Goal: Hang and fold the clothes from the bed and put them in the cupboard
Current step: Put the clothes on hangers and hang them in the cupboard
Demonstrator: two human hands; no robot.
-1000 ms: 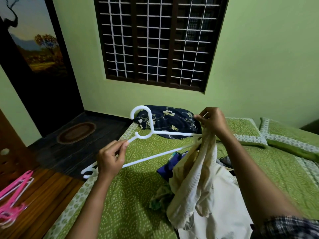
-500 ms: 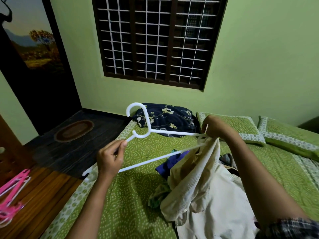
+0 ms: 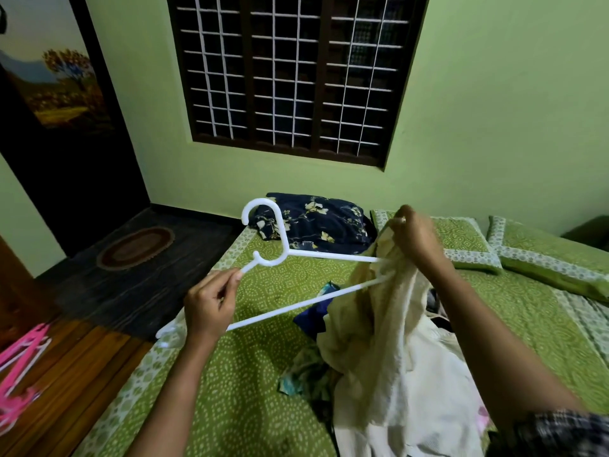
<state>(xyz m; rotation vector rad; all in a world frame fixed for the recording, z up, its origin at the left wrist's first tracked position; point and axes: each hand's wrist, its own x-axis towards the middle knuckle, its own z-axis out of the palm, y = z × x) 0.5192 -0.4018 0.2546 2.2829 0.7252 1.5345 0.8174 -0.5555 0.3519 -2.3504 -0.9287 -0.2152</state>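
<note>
A white plastic hanger [image 3: 283, 255] is held in the air over the green bed [image 3: 230, 374]. My left hand [image 3: 211, 305] pinches its left shoulder arm below the hook. The hanger's right end sits inside a cream garment [image 3: 379, 324]. My right hand [image 3: 415, 239] grips that garment's top edge and holds it up around the hanger end. The cloth hangs down onto a pile of other clothes [image 3: 316, 374] on the bed.
A dark floral pillow [image 3: 316, 222] and two green pillows [image 3: 468, 242] lie at the head of the bed. Pink hangers [image 3: 19, 367] rest on a wooden surface at the left. A dark floor with an oval mat [image 3: 135, 247] lies beyond, below a barred window [image 3: 293, 74].
My right hand has pulled the cream garment further over the hanger's right end. The left hand has kept its pinch on the hanger, and the view has shifted slightly.
</note>
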